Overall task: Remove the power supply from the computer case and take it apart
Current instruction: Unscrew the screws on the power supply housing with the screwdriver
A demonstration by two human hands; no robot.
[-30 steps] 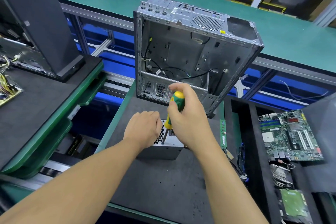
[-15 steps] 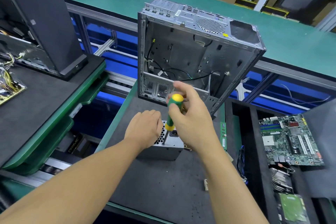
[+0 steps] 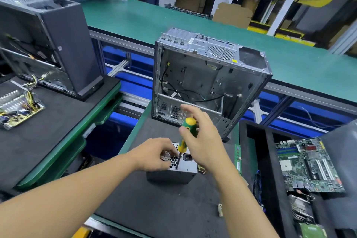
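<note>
The grey power supply (image 3: 173,175) stands on the dark mat in front of me, its perforated face turned up. My left hand (image 3: 154,154) rests on top of it, fingers curled over the grille, and hides its left part. My right hand (image 3: 201,139) holds a green-and-yellow screwdriver (image 3: 184,136) upright, thumb against the handle and fingers partly spread. The tip sits on the supply's top face near its front edge. Behind stands the open, empty computer case (image 3: 208,83) with loose black cables inside.
A green memory stick (image 3: 238,157) lies right of the supply. A motherboard (image 3: 307,166) lies in a black tray at right. On the left mat are another dark case (image 3: 52,48) and a bare circuit board (image 3: 17,106). A green conveyor (image 3: 193,23) runs behind.
My right hand's fingers have loosened and shifted around the screwdriver handle, as in turning it. The left hand stays on the supply. My view has tilted up and back.
</note>
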